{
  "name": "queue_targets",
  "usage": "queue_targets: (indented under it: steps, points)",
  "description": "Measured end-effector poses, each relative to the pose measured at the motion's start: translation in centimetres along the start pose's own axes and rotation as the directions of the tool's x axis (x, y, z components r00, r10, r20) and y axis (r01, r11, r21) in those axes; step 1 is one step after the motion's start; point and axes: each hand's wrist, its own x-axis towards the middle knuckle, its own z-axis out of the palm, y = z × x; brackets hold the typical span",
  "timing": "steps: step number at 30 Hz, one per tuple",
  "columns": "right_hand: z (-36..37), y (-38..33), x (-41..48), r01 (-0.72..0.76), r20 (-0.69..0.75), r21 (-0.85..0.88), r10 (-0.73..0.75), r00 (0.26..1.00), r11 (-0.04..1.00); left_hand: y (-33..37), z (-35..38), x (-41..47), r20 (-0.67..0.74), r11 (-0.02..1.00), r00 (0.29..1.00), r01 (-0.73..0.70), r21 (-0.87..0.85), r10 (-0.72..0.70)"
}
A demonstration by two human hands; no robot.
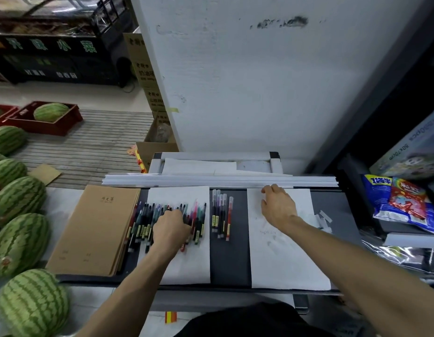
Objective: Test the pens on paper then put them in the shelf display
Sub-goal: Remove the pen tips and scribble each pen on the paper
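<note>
On the dark grey counter (230, 259), I see my left hand (171, 227) lying palm down over the heap of mixed-colour capped gel pens (148, 220), which sits on the left white paper sheet (186, 263). Its fingers bend down into the pens and touch them. The back of the hand hides the tips, so I cannot tell whether they pinch one.

My right hand (279, 207) rests palm down on the right white paper sheet (289, 259), which bears faint scribbles. Its fingers (272, 189) are loosely bent, close together, reaching the sheet's far edge just beside the long white display rail (211, 181); the thumb stands apart to the left. It holds nothing.

Between the two sheets, a short row of clear-capped pens (221, 215) lies side by side on bare counter. A stack of brown kraft notebooks (94, 229) lies left of the heap, touching it. Striped green watermelons (19, 242) sit further left, and blue and red snack packets (400, 200) lie at the right.
</note>
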Motion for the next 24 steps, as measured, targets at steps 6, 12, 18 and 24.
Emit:
queue_targets:
  steps: [6,12,18,24]
  points:
    - [0.1,-2.0,2.0,0.019,0.07,-0.115,-0.011,0.998,0.993,-0.4,-0.9,-1.7,-0.078,0.993,0.995,0.049,-0.104,-0.057]
    - [0.9,-1.9,2.3,-0.007,0.043,-0.051,0.009,0.999,0.999,-0.4,-1.2,-4.4,-0.101,0.909,0.993,0.006,-0.418,-0.053]
    - [-2.2,-2.7,-1.3,-0.049,0.099,0.629,-0.018,0.995,0.776,0.7,-1.5,-6.5,-0.057,0.705,0.992,-0.123,-0.698,0.116]
    - [-6.9,-3.1,-7.2,-0.031,0.107,0.949,-0.229,0.968,0.313,2.1,-3.5,-8.7,-0.084,0.561,0.932,-0.283,-0.778,0.354]
